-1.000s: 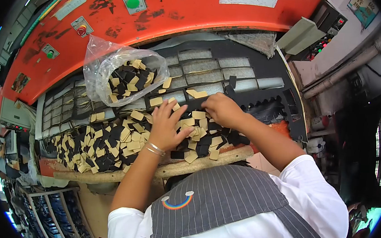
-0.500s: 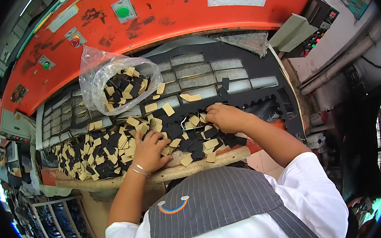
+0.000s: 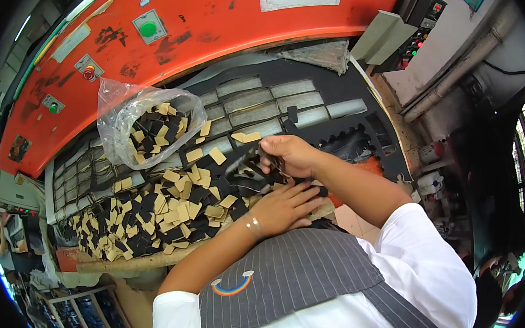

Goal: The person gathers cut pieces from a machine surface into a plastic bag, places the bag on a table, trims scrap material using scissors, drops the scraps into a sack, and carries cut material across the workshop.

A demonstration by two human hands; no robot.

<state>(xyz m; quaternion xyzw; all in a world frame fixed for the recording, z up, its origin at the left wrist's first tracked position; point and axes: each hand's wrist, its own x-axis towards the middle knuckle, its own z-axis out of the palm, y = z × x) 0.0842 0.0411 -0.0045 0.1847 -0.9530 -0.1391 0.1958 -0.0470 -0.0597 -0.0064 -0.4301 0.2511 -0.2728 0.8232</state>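
Observation:
My right hand [image 3: 289, 156] is closed on a thin metal frame [image 3: 248, 170], blurred and partly hidden by the fingers, above the work surface. Just below and in front of it, my left hand [image 3: 285, 208] lies with its fingers stretched out, close to the front edge and over some dark pieces. A large heap of small beige and black pieces [image 3: 165, 208] spreads to the left of both hands. Behind the heap, a clear plastic bag [image 3: 112, 129] stands open with more such pieces [image 3: 156, 131] inside. Two loose beige pieces [image 3: 217, 155] lie left of my right hand.
A black sheet [image 3: 337, 89] with rows of rectangular cut-outs [image 3: 258, 104] covers the surface behind my hands. An orange machine beam [image 3: 194, 17] with buttons spans the back. A wooden rail [image 3: 135, 262] edges the front. A control box [image 3: 412, 27] stands at the back right.
My left hand has moved right, from the heap to beside my right hand. My right hand has lifted the metal frame off the pieces. The camera view has shifted slightly.

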